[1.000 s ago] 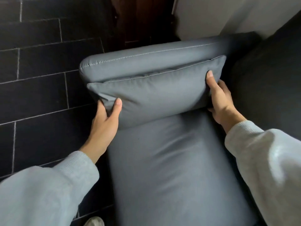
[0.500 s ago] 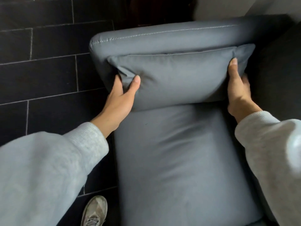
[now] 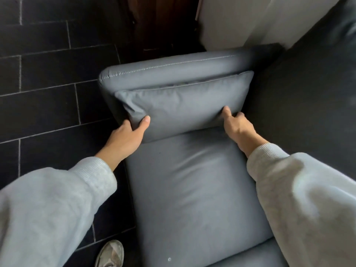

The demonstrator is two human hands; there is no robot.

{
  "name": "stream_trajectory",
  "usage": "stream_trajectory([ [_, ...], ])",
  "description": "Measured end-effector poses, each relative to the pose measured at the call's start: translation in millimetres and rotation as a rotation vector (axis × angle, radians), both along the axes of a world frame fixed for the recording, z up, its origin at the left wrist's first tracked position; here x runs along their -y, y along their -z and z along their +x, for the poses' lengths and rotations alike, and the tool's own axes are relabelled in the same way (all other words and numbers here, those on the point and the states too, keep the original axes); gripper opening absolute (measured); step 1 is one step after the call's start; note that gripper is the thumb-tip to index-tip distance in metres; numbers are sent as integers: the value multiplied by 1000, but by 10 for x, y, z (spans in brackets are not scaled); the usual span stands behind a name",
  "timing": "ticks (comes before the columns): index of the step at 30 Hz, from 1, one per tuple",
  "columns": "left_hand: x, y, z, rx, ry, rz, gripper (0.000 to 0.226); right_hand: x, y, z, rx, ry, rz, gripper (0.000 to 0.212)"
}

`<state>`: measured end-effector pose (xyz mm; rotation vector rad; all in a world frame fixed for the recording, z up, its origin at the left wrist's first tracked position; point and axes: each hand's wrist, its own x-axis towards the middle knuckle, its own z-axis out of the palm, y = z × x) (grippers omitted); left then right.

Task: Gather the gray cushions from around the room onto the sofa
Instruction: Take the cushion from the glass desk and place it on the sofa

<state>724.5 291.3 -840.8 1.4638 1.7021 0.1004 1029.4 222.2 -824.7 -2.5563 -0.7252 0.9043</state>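
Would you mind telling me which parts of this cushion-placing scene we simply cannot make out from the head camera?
- Left hand: its fingers go behind the gray cushion, which hides them; only the thumb shows.
- Right hand: fingertips are buried in the cushion's lower edge.
- Cushion's back face: hidden against the sofa armrest.
- Shoe: cut off by the bottom edge.
- Other cushions in the room: outside the frame.

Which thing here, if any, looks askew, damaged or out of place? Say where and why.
Nothing stands out. The cushion leans against the sofa armrest, with the left hand gripping its lower left corner and the right hand pressing its lower right edge.
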Motion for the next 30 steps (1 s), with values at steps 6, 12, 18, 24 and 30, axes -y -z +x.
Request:
stream_trajectory([
  [6,8,-752,-26,-234,304,118,80,410,-641,-310,264,-368,-129,85],
  [12,193,-2056,88,-396,595,366,86,596,-1752,-642,312,-432,-123,86],
  [18,477,-3265,-45,-407,633,400,92,730,-3002,-1013,332,-498,-101,91],
  [24,856,-4523,-456,-406,529,425,97,816,-4254,-1361,361,-546,-79,98],
  [30,1162,-5493,-1204,-485,352,482,97,722,-5207,-2154,357,-672,-8,109],
])
